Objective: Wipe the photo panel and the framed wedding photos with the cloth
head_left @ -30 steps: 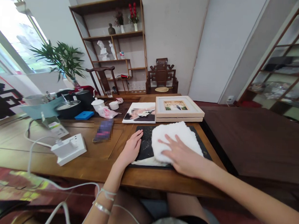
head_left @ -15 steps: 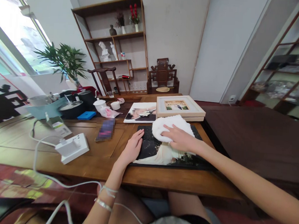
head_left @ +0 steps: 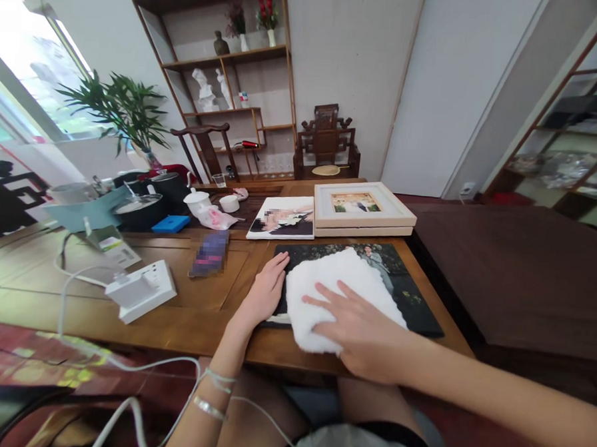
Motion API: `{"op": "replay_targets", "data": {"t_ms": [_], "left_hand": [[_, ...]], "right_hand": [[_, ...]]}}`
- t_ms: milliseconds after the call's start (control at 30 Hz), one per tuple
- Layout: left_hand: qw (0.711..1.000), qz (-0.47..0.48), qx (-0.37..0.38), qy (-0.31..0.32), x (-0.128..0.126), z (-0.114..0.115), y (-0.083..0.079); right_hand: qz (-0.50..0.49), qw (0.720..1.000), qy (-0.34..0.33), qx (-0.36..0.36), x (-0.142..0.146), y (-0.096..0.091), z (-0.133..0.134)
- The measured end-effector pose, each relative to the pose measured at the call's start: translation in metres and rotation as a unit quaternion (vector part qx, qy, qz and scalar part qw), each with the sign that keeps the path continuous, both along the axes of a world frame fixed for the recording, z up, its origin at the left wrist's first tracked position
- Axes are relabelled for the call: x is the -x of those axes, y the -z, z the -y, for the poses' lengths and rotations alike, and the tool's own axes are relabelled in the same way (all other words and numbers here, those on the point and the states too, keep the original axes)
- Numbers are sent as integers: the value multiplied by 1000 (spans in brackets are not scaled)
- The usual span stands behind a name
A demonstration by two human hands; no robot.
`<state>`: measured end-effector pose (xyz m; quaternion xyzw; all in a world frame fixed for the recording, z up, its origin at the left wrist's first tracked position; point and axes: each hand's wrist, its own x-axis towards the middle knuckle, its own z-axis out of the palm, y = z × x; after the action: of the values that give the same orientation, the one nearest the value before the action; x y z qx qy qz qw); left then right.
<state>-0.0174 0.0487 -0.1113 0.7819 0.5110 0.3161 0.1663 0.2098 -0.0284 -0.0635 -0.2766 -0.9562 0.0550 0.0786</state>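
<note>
A dark photo panel (head_left: pixel 417 310) lies flat at the table's front edge, with part of a person's picture showing near its top. Over its middle and lower edge spreads a fluffy white cloth (head_left: pixel 308 284), which hides much of the print. My right hand (head_left: pixel 358 327) holds this cloth pressed down, fingers spread across its top. At the panel's left edge rests my left hand (head_left: pixel 268 288), its fingers stretched out and touching the border. Behind the panel are a white-edged photo print (head_left: pixel 283 216) and a pale wooden picture frame (head_left: pixel 403 216) stacked on another.
Left on the wooden table (head_left: pixel 237 247) are a white power strip (head_left: pixel 147 292) with cables, a blurred purple item (head_left: pixel 210 253) and a blue box (head_left: pixel 171 224). Pots, a white teapot (head_left: pixel 197 201) and a potted plant (head_left: pixel 127 111) stand farther back. A brown surface (head_left: pixel 526 275) adjoins at right.
My right hand has brought the cloth down toward me, from the panel's upper part to its lower edge. The cloth lies more spread out. My left hand stays at the panel's left edge.
</note>
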Motion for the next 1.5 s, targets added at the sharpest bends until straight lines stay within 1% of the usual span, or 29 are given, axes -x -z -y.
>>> {"op": "replay_targets", "data": {"t_ms": [67,200,267,300,333,400,500,567,633,667,733,767,867,900,933,1000,1033,1133,1233,1300,1333,1400,1500], "left_hand": [[1000,-5,4,-1,0,0,1],[1000,-8,1,1,0,-1,1],[1000,-7,-5,3,1,-1,1],[1000,-7,-7,2,1,-1,2],[1000,-5,-10,2,1,-2,2],[1000,-2,-13,3,2,-2,2],[1000,-1,-8,10,1,-2,1],[1000,0,-1,8,-1,-2,-1],[1000,3,5,0,-1,-1,-2],[1000,4,7,-1,-2,-1,-3],[1000,8,11,-2,-2,-1,-4],[1000,11,14,-4,-2,-1,-5],[999,31,30,-17,-5,0,-8],[998,41,35,-22,-5,1,-10],[998,52,39,-26,-6,2,-11],[996,73,38,-29,-8,3,-13],[996,82,34,-30,-8,4,-14],[994,100,23,-32,-9,5,-16],[994,104,18,-27,-8,7,-17],[995,93,15,-24,-8,7,-17],[996,82,11,-22,-8,8,-16],[998,53,1,-14,-8,8,-15],[1000,18,-13,6,-7,7,-11]], "right_hand": [[6,1000,25,-5,-3,-5,-25],[22,994,104,-26,0,-9,-79],[23,992,122,-33,6,-8,-94],[24,991,124,-37,10,-8,-97],[27,991,121,-40,14,-8,-95],[35,993,102,-43,22,-7,-82],[43,997,54,-39,26,-4,-43],[35,999,23,-30,23,-2,-15],[17,1000,-3,-14,16,-2,4],[9,1000,-12,-3,12,-2,10],[0,1000,-9,23,6,-5,10],[1,999,12,32,4,-6,7],[16,993,115,25,7,-9,-12],[22,990,141,15,11,-9,-18],[25,988,153,5,16,-8,-22],[24,991,133,-5,25,-5,-26],[19,994,107,-8,30,-4,-25],[2,1000,-2,-10,34,-2,-16],[-8,995,-92,20,24,-8,-4],[-12,991,-117,59,11,-16,1],[-15,990,-116,80,4,-20,2],[-17,990,-81,112,-10,-27,1],[-9,993,23,115,-25,-27,-12]]}}
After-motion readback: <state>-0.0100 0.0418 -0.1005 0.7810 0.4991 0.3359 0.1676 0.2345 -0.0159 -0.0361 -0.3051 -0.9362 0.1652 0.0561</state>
